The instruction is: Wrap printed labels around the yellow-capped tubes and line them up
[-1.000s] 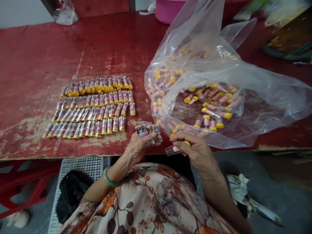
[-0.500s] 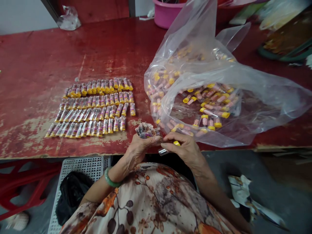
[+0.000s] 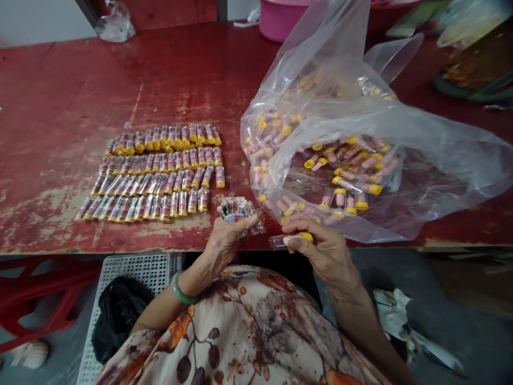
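Observation:
My left hand (image 3: pixel 226 235) is closed around a fanned stack of small printed plastic sleeves (image 3: pixel 239 210), thumb on top, at the table's front edge. Between the thumb and fingers of my right hand (image 3: pixel 318 246) lies a clear tube (image 3: pixel 280 242) with a yellow cap and pink filling, its bare end pointing left toward the sleeves. The two hands are apart. Several rows of yellow-capped tubes with printed wraps (image 3: pixel 160 176) lie on the table to the left. A large clear plastic bag (image 3: pixel 385 219) to the right holds many more pink-filled tubes (image 3: pixel 356 187).
The worn red table (image 3: pixel 192 69) has a pink basin (image 3: pixel 276 24) and a crumpled plastic bag (image 3: pixel 116 24) at its back. Below the edge are a white plastic crate (image 3: pixel 138 267) with a black bag (image 3: pixel 120 315) on it and a red stool (image 3: pixel 52 299).
My right hand has drawn away to the right from the sleeves with the tube, which shows more fully. My left hand now shows more of the fanned stack. The view has shifted slightly.

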Demonstrator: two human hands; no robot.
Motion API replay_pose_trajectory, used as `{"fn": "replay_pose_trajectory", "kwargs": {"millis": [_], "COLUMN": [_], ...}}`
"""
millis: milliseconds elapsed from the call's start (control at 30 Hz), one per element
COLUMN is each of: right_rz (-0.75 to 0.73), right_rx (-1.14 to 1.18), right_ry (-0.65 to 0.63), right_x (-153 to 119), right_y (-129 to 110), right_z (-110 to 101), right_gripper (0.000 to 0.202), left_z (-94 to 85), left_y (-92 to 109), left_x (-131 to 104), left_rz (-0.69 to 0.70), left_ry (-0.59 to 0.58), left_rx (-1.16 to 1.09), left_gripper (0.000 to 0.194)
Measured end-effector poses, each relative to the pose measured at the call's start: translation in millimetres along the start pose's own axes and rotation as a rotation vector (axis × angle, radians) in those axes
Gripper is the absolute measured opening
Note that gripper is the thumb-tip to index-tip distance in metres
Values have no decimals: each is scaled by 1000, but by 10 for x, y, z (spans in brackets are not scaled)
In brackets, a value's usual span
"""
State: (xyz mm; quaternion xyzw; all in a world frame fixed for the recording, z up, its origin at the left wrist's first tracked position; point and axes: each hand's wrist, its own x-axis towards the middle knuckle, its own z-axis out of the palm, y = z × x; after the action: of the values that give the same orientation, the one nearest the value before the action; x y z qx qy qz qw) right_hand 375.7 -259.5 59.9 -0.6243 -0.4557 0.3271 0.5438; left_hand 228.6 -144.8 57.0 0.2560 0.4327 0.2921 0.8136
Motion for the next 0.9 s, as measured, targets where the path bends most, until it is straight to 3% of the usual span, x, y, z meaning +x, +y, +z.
{"fn": "replay_pose_trajectory", "kwargs": {"millis": [300,467,667,767,900], "right_rz": [-445,-635,-657,-662,-675], "right_rx": [-409,-672,-814,-859,-718], "right_ry": [369,457,513,526,526], "right_x": [-82,-173,-180,-145,-111], "right_y": [-86,-57,39,142,207], "right_z": [219,326,416,460,546], "right_gripper": [18,31,27,27,22], "left_z": [89,75,86,54,9], "left_y": [29,-30,-80,-81,-54], "left_x": [-90,-113,-138,-130,-137], "left_rz": [-179,-143,34,33,-11], "left_ry": [17,3,76,61,59], "left_rx": [-78,-92,-82,-43,10], "left_gripper": [33,36,39,40,39]}}
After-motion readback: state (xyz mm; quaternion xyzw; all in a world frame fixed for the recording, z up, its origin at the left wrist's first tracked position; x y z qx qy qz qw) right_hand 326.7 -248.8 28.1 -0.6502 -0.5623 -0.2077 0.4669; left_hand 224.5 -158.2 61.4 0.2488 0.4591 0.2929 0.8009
